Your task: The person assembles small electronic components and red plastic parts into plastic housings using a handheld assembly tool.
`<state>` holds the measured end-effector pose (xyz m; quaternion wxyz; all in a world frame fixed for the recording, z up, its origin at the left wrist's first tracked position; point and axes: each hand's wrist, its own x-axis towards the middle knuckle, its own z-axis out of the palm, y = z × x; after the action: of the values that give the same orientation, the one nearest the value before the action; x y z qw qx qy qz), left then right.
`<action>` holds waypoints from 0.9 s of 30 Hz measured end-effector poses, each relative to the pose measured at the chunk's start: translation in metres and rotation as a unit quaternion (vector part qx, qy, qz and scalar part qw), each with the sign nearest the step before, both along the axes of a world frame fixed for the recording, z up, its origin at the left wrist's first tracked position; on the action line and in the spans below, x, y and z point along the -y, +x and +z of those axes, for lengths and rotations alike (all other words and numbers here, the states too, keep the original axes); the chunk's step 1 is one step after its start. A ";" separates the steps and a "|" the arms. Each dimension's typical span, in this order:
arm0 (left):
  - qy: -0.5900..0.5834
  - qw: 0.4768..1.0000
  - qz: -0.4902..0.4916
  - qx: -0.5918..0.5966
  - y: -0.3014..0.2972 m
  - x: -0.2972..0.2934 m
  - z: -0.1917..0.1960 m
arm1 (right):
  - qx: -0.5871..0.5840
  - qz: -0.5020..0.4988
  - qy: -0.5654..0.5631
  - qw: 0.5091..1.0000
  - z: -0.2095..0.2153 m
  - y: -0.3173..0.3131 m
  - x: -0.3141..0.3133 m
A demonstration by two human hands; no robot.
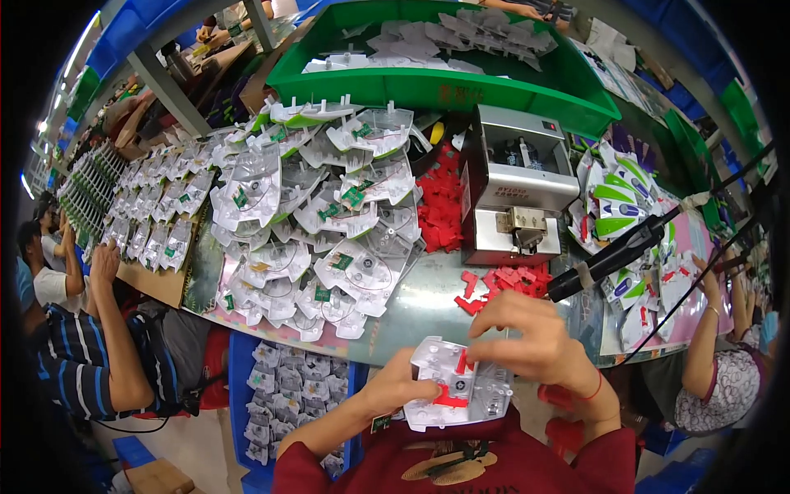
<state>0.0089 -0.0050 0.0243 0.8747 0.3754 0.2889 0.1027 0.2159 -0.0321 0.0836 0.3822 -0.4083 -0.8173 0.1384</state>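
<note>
My left hand (393,385) grips a white plastic housing (432,356) by its left edge, above my lap at the table's front edge. Its thumb presses near a red plastic piece (451,397) lying inside the housing. A second, upright red plastic piece (462,361) is at the fingertips of my right hand (531,337), whose thumb and fingers are curled in a pinch over the housing's upper right. Just beyond that hand lies a small heap of L-shaped red pieces (514,280). The black cylindrical end of a power screwdriver (609,257) hangs to its right.
Stacked white housings with green circuit boards (354,198) cover the left. A grey machine (522,177) stands beyond the red heap, a green bin (444,86) behind it. White-green-purple shells (621,198) lie right. A blue crate (239,395) sits below the table. Co-workers (99,354) sit both sides.
</note>
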 end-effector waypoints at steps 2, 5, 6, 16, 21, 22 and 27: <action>0.007 0.998 -0.055 0.009 0.006 -0.004 0.008 | 0.070 0.040 0.047 0.996 0.004 -0.004 0.004; 0.012 0.997 -0.071 0.021 0.012 -0.001 0.010 | 0.120 0.118 -0.006 0.986 0.004 -0.007 0.007; 0.011 0.997 -0.073 0.020 0.013 -0.001 0.009 | 0.119 0.117 -0.006 0.986 0.003 -0.006 0.008; 0.036 0.994 -0.089 0.043 0.024 0.003 0.017 | 0.146 0.170 0.035 0.974 0.018 -0.005 0.003; 0.040 0.995 -0.082 0.049 0.027 -0.001 0.020 | 0.118 0.198 0.009 0.973 0.014 -0.001 -0.001; 0.043 0.996 -0.067 0.050 0.028 0.000 0.018 | 0.120 0.198 0.011 0.973 0.014 -0.001 -0.001; 0.072 0.994 -0.066 0.053 0.026 0.000 0.002 | 0.156 0.185 0.048 0.969 0.015 -0.002 -0.001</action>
<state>0.0350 -0.0046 0.0260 0.8641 0.4499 0.2088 0.0852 0.2135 -0.0307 0.0985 0.2368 -0.2477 -0.9339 0.1019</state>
